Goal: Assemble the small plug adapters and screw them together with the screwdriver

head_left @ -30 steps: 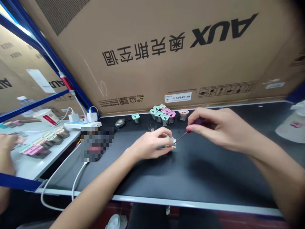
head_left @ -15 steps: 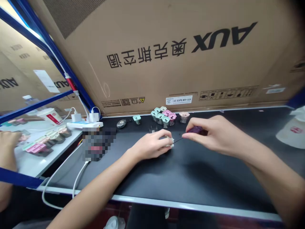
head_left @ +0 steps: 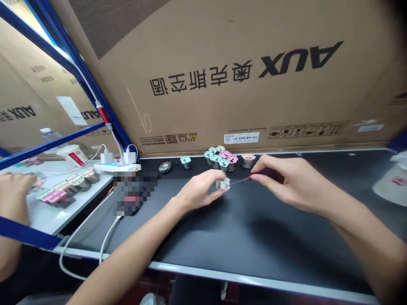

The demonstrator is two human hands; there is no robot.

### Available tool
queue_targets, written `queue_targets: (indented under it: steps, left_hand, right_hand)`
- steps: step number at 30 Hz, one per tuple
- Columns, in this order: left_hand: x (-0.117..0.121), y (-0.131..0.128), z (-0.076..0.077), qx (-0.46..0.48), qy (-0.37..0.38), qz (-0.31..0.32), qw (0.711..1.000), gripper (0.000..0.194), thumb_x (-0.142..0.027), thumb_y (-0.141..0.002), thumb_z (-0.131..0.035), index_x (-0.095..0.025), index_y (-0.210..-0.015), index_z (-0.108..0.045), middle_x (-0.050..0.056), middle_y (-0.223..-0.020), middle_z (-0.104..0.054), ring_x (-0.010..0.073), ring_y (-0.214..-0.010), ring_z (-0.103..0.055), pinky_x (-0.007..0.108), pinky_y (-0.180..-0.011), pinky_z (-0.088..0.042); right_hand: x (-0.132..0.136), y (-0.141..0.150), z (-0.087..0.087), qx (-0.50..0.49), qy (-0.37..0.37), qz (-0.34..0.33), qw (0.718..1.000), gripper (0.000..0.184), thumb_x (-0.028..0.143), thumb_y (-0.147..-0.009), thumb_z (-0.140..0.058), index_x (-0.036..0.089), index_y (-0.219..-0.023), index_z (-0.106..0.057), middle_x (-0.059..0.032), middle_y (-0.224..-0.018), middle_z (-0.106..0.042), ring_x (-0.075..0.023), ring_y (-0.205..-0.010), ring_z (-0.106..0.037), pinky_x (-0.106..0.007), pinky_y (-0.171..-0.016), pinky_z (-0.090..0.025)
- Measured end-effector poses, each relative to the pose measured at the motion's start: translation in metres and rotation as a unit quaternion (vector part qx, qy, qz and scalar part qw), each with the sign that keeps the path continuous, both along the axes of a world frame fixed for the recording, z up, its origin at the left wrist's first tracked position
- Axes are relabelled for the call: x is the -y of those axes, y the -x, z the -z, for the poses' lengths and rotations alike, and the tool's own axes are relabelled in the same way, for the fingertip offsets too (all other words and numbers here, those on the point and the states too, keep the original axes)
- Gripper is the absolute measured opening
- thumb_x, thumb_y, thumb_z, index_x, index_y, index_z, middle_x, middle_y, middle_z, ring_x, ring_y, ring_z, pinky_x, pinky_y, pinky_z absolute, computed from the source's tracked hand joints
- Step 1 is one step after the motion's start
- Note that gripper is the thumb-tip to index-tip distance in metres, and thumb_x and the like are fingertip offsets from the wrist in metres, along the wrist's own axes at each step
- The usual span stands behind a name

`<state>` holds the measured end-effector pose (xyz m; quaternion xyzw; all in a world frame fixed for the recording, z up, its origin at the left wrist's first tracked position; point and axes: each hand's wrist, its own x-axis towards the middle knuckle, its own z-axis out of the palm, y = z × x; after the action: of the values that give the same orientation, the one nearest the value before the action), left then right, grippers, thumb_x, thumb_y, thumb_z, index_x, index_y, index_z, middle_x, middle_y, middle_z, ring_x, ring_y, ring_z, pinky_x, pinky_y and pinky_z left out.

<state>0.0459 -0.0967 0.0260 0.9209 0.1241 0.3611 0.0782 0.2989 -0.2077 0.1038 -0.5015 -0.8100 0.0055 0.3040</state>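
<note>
The left hand (head_left: pixel 199 191) pinches a small white plastic block (head_left: pixel 223 184) between its fingertips, just above the black bench (head_left: pixel 254 228), and its fingers hide much of the block. The right hand (head_left: pixel 281 178) pinches a screwdriver (head_left: pixel 257 175) with a dark handle, partly covered by the fingers. Its thin shaft runs almost level, pointing left and slightly down at the block's right side – whether the tip touches or enters it is hard to make out. Beyond the hands stands a cluster of green and pink plug pieces (head_left: pixel 220 159). Farther left, a patch (head_left: pixel 135 192) is pixelated – unreadable. A big cardboard box (head_left: pixel 222 84) stands behind.
</note>
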Motion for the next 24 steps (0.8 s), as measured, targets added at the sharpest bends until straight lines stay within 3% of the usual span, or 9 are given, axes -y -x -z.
queue_targets:
  steps: [6, 10, 12, 16, 21, 24]
  left_hand:
    - [0.0016, 0.0011, -0.0034, 0.028, -0.017, -0.003, 0.999, 0.014, -0.026, -0.096, -0.065, -0.019, -0.105, -0.057, 0.011, -0.119, -0.073, 0.0188, -0.112, -0.071, 0.032, -0.095, -0.059]
    - [0.0017, 0.0006, -0.0039, 0.029, -0.028, -0.006, 0.999, 0.012, -0.024, -0.095, -0.065, -0.019, -0.101, -0.056, 0.012, -0.118, -0.073, 0.0184, -0.111, -0.072, 0.031, -0.093, -0.059]
    - [0.0011, 0.0009, -0.0037, 0.035, -0.033, -0.009, 0.999, 0.011, -0.023, -0.095, -0.066, -0.019, -0.098, -0.056, 0.011, -0.118, -0.073, 0.018, -0.11, -0.072, 0.031, -0.094, -0.059]
    - [-0.0021, 0.0031, -0.0035, 0.045, -0.043, -0.014, 0.998, 0.011, -0.021, -0.094, -0.066, -0.019, -0.095, -0.056, 0.012, -0.119, -0.073, 0.0182, -0.112, -0.071, 0.031, -0.095, -0.058]
    - [-0.0051, 0.0063, -0.0057, 0.068, -0.062, -0.026, 0.995, 0.015, -0.021, -0.093, -0.068, -0.019, -0.094, -0.054, 0.012, -0.116, -0.073, 0.0178, -0.109, -0.072, 0.03, -0.091, -0.058]
    - [-0.0042, 0.0072, -0.008, 0.072, -0.064, -0.022, 0.995, 0.014, -0.02, -0.093, -0.068, -0.019, -0.094, -0.054, 0.012, -0.118, -0.072, 0.0178, -0.109, -0.071, 0.03, -0.091, -0.058]
  right_hand:
    - [-0.004, 0.0026, 0.0073, 0.032, -0.066, 0.071, 0.995, 0.032, 0.051, -0.098, -0.057, 0.024, -0.082, -0.063, 0.0009, -0.059, -0.062, -0.0149, -0.046, -0.051, -0.029, -0.052, -0.031]
    - [-0.0003, 0.0051, 0.0059, 0.031, -0.017, 0.034, 0.999, 0.018, 0.041, -0.098, -0.059, 0.024, -0.098, -0.06, -0.0016, -0.077, -0.072, -0.0168, -0.06, -0.062, -0.027, -0.057, -0.038]
    - [-0.0011, 0.0051, 0.0067, 0.016, -0.022, 0.028, 0.999, 0.018, 0.041, -0.098, -0.059, 0.023, -0.096, -0.06, -0.001, -0.073, -0.07, -0.0159, -0.056, -0.06, -0.027, -0.056, -0.038]
    - [-0.0044, 0.0051, 0.0083, 0.017, -0.066, 0.073, 0.995, 0.036, 0.054, -0.097, -0.058, 0.023, -0.078, -0.058, 0.0015, -0.054, -0.058, -0.0145, -0.045, -0.05, -0.028, -0.051, -0.03]
    - [-0.003, 0.0033, 0.0053, 0.0, -0.004, 0.033, 0.999, 0.019, 0.044, -0.097, -0.06, 0.025, -0.097, -0.058, 0.0012, -0.07, -0.068, -0.0155, -0.055, -0.057, -0.026, -0.055, -0.037]
    - [-0.0032, 0.0031, 0.005, 0.0, -0.03, 0.04, 0.999, 0.025, 0.046, -0.098, -0.058, 0.024, -0.086, -0.06, 0.0019, -0.062, -0.062, -0.0144, -0.05, -0.052, -0.027, -0.053, -0.033]
